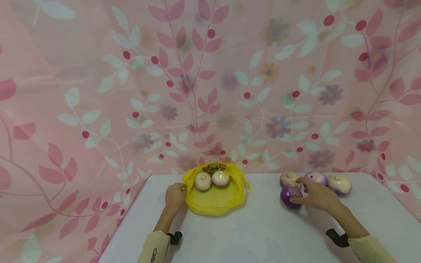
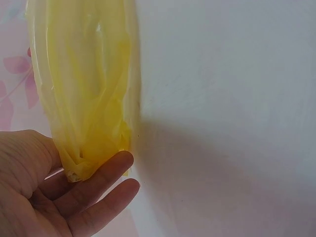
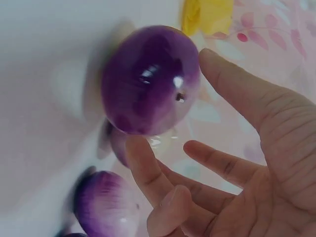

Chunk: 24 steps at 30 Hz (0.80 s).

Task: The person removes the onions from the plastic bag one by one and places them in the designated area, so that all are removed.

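Note:
In the head view a yellow plastic bag [image 1: 213, 202] lies with its mouth spread, two pale onion-like vegetables [image 1: 203, 181] inside. My left hand [image 1: 175, 196] pinches its left rim; the gathered plastic [image 2: 94, 108] shows between thumb and fingers in the left wrist view. At the right, my right hand [image 1: 317, 196] is spread around a glossy dark purple onion-like vegetable [image 1: 291, 197]. In the right wrist view, thumb and a fingertip lie at opposite edges of this purple vegetable [image 3: 150, 81]; firm contact is unclear.
Behind the purple one sit a beige vegetable [image 1: 289, 179], a light purple one [image 1: 315, 178] and a whitish one [image 1: 339, 184]. All rest on a white-covered table [image 1: 236, 233]. A pink patterned cloth [image 1: 223, 109] hangs along the far edge.

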Each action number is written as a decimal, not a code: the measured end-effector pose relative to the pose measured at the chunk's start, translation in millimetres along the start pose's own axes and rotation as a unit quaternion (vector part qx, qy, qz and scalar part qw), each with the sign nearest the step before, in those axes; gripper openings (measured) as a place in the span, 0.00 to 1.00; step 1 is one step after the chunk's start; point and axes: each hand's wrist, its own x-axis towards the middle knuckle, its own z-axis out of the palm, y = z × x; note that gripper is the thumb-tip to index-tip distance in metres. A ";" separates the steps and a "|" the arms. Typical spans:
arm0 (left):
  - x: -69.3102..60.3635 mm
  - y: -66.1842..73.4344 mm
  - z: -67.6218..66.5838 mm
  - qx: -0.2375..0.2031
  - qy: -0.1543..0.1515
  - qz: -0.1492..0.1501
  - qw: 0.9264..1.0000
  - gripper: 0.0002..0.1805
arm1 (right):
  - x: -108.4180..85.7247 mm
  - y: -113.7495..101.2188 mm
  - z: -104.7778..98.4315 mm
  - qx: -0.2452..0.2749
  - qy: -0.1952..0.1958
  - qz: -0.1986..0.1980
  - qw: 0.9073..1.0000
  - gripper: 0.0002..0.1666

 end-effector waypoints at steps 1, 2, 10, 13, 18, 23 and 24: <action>0.2 0.0 0.0 0.001 -0.001 -0.001 1.000 0.09 | 0.4 -0.3 -1.2 -0.002 0.004 0.003 1.000 0.47; 0.3 0.1 0.2 0.001 -0.002 -0.004 1.000 0.09 | 0.9 -0.9 -2.4 -0.003 0.008 0.004 1.000 0.48; 0.2 0.5 0.8 0.000 -0.003 -0.015 1.000 0.09 | 3.4 -12.4 -8.7 0.003 0.039 -0.003 0.999 0.47; 0.4 0.0 1.1 0.000 -0.004 -0.017 1.000 0.09 | 5.5 -20.2 -10.4 0.002 0.039 -0.002 0.999 0.47; 0.9 -0.9 1.9 -0.002 -0.007 -0.017 1.000 0.10 | 11.8 -33.9 -8.3 0.017 0.047 -0.006 0.999 0.45; 1.6 0.7 0.8 -0.001 -0.007 -0.014 1.000 0.09 | 22.2 -48.4 -5.2 0.027 0.054 -0.014 0.998 0.45; 1.7 1.1 0.5 -0.001 -0.007 -0.015 1.000 0.09 | 24.7 -51.2 -4.0 0.026 0.055 -0.016 0.998 0.45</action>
